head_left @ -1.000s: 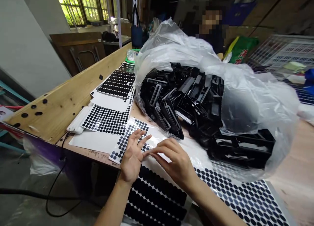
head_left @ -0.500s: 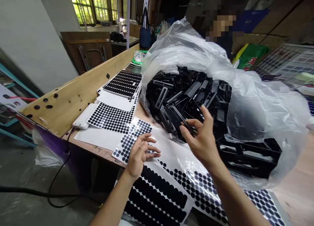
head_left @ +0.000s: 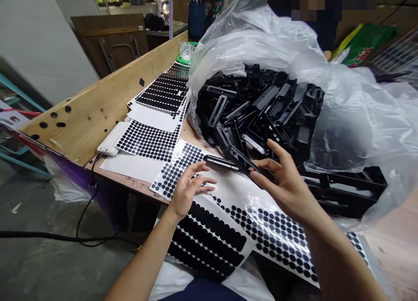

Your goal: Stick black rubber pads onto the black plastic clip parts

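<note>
A grey wall (head_left: 35, 40) and a wooden board (head_left: 107, 83) flank the worktable (head_left: 192, 135), where a white device (head_left: 112, 138) lies against dotted sheets (head_left: 146, 140). Further right, the left hand (head_left: 189, 190) hangs loosely unclenched with fingers spread, and beside it a black plastic part (head_left: 243, 156) is pinched in the right hand (head_left: 284, 181). A bulging translucent bag (head_left: 362, 114) of similar parts crowds the tabletop beyond, blocking much of the far side, with a green sack (head_left: 369, 44) behind.

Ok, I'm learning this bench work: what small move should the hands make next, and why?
Perhaps draw the black part in the right hand toward the left hand: the right pinches it near the plastic bag, while the left is open.
</note>
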Motion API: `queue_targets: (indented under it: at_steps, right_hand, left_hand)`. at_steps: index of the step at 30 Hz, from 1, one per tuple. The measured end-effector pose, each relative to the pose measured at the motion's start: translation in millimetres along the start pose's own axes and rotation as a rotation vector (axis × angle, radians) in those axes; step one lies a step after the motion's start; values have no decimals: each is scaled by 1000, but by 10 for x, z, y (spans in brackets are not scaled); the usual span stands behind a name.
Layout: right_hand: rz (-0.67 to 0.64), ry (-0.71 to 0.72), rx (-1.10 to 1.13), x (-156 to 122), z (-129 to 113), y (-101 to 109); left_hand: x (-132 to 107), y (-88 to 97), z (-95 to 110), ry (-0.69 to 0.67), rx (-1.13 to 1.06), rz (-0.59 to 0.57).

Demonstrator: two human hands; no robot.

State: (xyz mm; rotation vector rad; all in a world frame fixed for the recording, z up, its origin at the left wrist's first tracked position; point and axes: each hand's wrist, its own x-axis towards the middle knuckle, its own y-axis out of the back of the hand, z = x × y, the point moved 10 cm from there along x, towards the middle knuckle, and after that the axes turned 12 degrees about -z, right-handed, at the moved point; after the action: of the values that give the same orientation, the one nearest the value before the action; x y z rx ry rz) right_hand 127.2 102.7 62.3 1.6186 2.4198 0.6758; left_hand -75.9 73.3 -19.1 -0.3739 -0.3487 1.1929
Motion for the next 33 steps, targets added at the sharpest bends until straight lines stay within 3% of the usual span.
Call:
queue_targets:
  at_steps: [2, 4, 6, 8, 10, 12, 15, 17, 21, 24, 33]
  right_hand:
    - [-58, -38, 126, -61, -26, -4]
    - [-224, -81, 253, -71, -120, -180]
    - [-372, -104, 263, -27, -242, -391]
    - [-429, -103, 216, 90, -319, -549]
    - [-407, -78, 215, 252, -351, -641]
    - [-292, -43, 234, 403, -348, -608]
    - [83, -11, 145, 454, -314, -244]
    - [221, -55, 171, 392, -243, -66]
    - [19, -277, 455, 349, -1, -237]
    - [-91, -385, 490, 332, 96, -386]
    - [-188, -366, 419, 425, 91, -556]
  left_hand:
    - [9, -4, -4, 4, 16, -7]
    - [11, -6, 0, 0, 35, -15]
    - [4, -41, 15, -8, 59, -54]
    - [-7, -128, 16, 2, 77, -139]
    - [-23, -208, -15, 44, 102, -214]
    - [-30, -207, -42, 74, 109, -209]
    - [-23, -115, -42, 46, 18, -123]
    - [-15, -76, -40, 20, -59, -96]
    - [-4, -86, -47, 40, -42, -111]
    - [-3, -101, -63, 73, -16, -112]
    - [2, -114, -98, 101, 2, -115]
